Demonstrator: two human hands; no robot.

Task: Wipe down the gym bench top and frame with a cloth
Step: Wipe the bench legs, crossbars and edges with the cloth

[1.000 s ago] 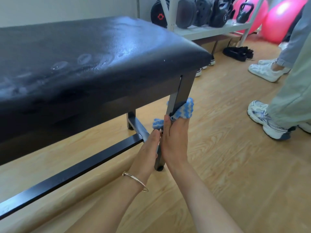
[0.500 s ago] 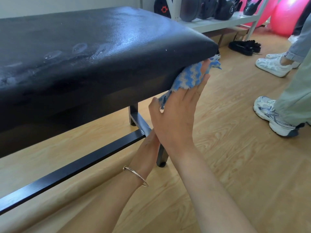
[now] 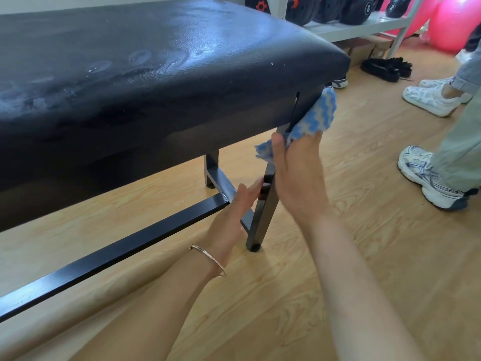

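The padded bench top (image 3: pixel 156 61) is filling the left. Below it, the left hand (image 3: pixel 231 214) is resting with fairly straight fingers against the metal leg (image 3: pixel 263 217). The right hand (image 3: pixel 299 178) is gripping the blue cloth (image 3: pixel 316 115), pressing it against the leg's top, just under the bench corner. A bystander's sneaker (image 3: pixel 426 175) is standing at the right.

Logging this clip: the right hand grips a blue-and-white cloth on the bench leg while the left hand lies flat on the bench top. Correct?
Not quite. The head view shows the left hand touching the lower bench leg, not the bench top. The right hand does grip the cloth on that leg.
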